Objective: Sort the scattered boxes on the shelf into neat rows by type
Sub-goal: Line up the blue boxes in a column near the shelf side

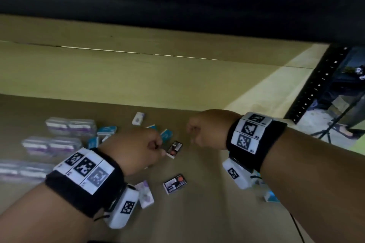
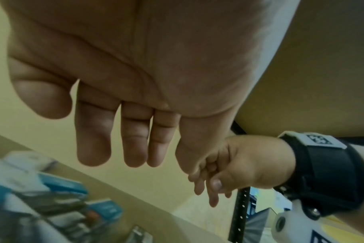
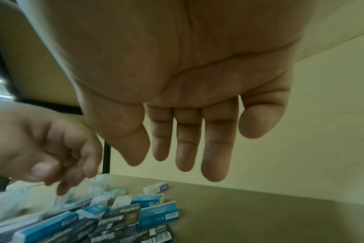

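Hands, two of them, hover side by side above the brown shelf (image 1: 207,213), each wearing a black wristband with white marker tiles. In the wrist views both the left hand (image 2: 135,74) and the right hand (image 3: 177,74) hang palm-down with fingers loosely extended and nothing between them, so both are released and empty. From the head view the left hand's fingertips sit just above a black box (image 1: 174,149) lying tilted on the shelf; whether they touch it cannot be told. A second black box (image 1: 175,183) lies flat nearer the person, below and between the two wrists. The right hand is just right of the first black box, apart from it. About four small blue boxes (image 1: 106,130) lie scattered just beyond the left hand, and another blue one (image 1: 271,196) peeks out under the right forearm. Two white-and-purple boxes show: one (image 1: 139,118) farther back, one (image 1: 146,194) beneath the left wrist. Three rows of clear purple-labelled packs (image 1: 70,126), blurred, stand at the far left.
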